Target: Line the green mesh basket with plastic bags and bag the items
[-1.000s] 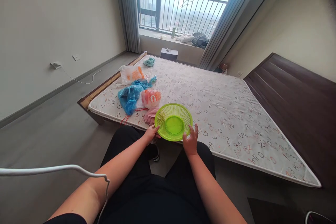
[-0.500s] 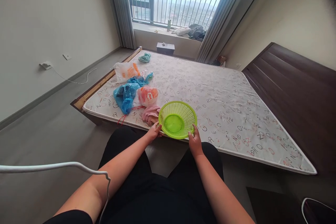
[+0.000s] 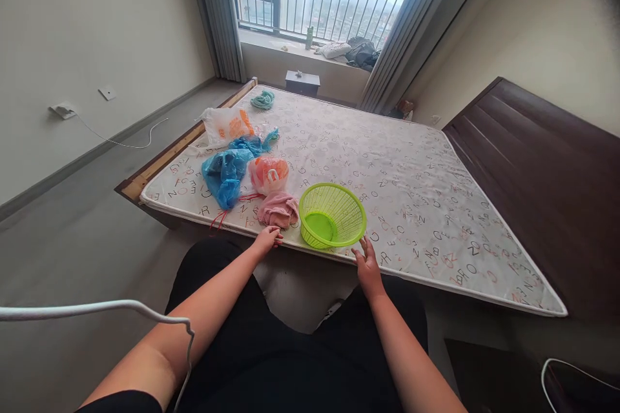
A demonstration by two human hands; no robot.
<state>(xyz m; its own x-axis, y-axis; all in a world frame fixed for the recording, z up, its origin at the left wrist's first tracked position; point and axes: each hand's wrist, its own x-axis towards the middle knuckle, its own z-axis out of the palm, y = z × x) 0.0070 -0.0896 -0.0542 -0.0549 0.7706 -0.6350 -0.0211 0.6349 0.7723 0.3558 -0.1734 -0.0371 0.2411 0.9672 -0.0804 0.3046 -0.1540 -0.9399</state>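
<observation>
A lime-green plastic basket (image 3: 356, 213) with slatted sides rests on the near edge of the mattress, its mouth facing up. To its right is my right hand (image 3: 368, 266), fingers apart, the tips by the rim; whether they touch it I cannot make out. My left hand (image 3: 266, 241) is off the basket, at the mattress edge just below a crumpled pink cloth (image 3: 278, 210), with fingers loosely bent and nothing seen in them. Behind the cloth sits a red-and-white plastic bag (image 3: 268, 175), beside a blue plastic bag (image 3: 225, 174).
The lettered mattress (image 3: 426, 219) spans the bed, with a dark headboard (image 3: 537, 187) at right. A white-and-orange bag (image 3: 225, 126) and a coiled teal bundle (image 3: 263, 100) lie farther back. A white cable (image 3: 97, 310) crosses in front of my left arm.
Both hands held the basket before. Now it stands on the mattress, slightly farther right. My left hand has let go and moved left toward the pink cloth; my right hand has loosened from the rim.
</observation>
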